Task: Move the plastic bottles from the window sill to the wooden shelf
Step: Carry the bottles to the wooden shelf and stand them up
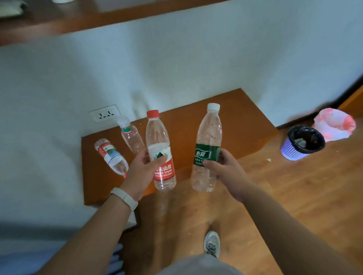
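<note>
My left hand (141, 170) grips a clear bottle with a red cap and red label (160, 149), held upright above the low wooden shelf (238, 127). My right hand (225, 165) grips a clear bottle with a white cap and green label (207, 148), also upright, over the shelf's front edge. On the shelf two more bottles rest: a small one with a clear cap (131, 135) leaning toward the wall, and one with a red and white label (111, 155) lying tilted near the left edge.
A wall socket (104, 113) sits just behind the shelf. A purple bin with a black liner (301, 142) and a pink and white bag (334, 124) stand on the wooden floor at right. A higher wooden ledge (78, 16) runs along the top. My shoe (212, 243) is below.
</note>
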`<state>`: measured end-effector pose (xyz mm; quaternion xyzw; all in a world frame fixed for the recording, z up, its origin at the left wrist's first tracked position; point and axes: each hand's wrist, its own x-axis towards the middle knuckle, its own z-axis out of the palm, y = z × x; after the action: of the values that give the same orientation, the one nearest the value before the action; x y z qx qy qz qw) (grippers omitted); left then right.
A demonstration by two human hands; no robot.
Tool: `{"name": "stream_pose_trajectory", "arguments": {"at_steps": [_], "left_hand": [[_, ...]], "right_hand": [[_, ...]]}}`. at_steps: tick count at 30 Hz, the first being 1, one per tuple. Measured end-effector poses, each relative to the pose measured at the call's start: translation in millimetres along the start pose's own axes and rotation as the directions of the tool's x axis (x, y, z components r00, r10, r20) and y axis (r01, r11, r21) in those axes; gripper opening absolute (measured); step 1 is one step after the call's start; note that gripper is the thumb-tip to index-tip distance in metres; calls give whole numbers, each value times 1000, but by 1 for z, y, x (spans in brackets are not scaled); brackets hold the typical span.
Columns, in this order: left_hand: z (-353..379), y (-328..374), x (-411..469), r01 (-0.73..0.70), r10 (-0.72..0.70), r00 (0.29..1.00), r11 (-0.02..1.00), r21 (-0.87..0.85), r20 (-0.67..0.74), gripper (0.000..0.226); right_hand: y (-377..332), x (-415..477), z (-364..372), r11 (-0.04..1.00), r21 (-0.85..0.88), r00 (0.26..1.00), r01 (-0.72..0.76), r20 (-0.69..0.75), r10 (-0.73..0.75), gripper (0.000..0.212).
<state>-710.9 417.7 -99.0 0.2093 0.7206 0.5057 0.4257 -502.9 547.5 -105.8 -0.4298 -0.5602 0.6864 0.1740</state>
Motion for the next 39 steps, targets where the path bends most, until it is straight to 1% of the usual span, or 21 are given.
{"name": "stream_pose_trajectory", "arguments": {"at_steps": [3,7,12,16,21,25,30,33,39], "left_hand": [[16,2,10,3,-3,999,1000,9,-54,63],[29,4,16,-27,29,991,999,18,-128,60],[24,4,24,-3,16,984,998,70,-180,74],[12,-11,40,4,24,964,995,102,-266,62],[1,-33,59,17,22,939,994,108,-344,62],[-5,-45,80,29,36,913,988,154,-405,66],[-11,-50,106,36,31,888,990,135,-459,71],[-14,-55,117,47,38,879,985,166,-475,70],[-23,-65,135,64,26,869,984,164,-494,71]], "right_hand": [[-6,19,-17,997,-70,999,24,49,-20,42],[-8,41,-27,982,-172,993,76,104,-58,59],[-5,65,-24,964,-251,986,86,160,-47,66],[-4,89,-12,929,-348,976,122,214,-48,73],[-3,116,9,872,-466,965,150,262,-26,84],[1,138,22,832,-532,962,155,271,-6,83],[2,167,43,805,-571,970,160,242,-21,78],[4,184,57,785,-594,966,176,257,-21,77],[7,213,84,751,-615,948,240,314,-46,80]]}}
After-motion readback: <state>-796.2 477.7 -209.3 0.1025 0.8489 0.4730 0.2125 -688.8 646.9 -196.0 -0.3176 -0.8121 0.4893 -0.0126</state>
